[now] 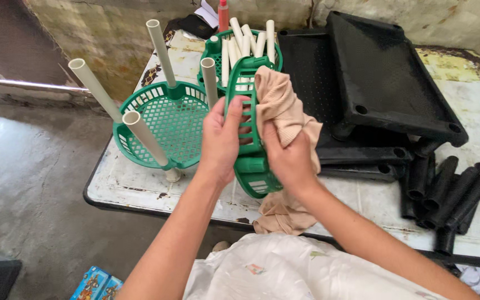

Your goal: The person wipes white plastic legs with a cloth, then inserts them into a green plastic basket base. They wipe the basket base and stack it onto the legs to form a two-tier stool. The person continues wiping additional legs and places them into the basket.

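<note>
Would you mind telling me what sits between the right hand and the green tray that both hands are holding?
In the head view, a beige cloth lies between the right hand and the green tray. The left hand grips the tray bare.

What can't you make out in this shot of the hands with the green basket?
Head view:
- Green plastic lattice basket: inner face hidden, held edge-on, covered by the beige cloth.
- Right hand: fingertips buried in cloth.
- Left hand: palm hidden.
- Black plastic tubes: count unclear, overlapping.
</note>
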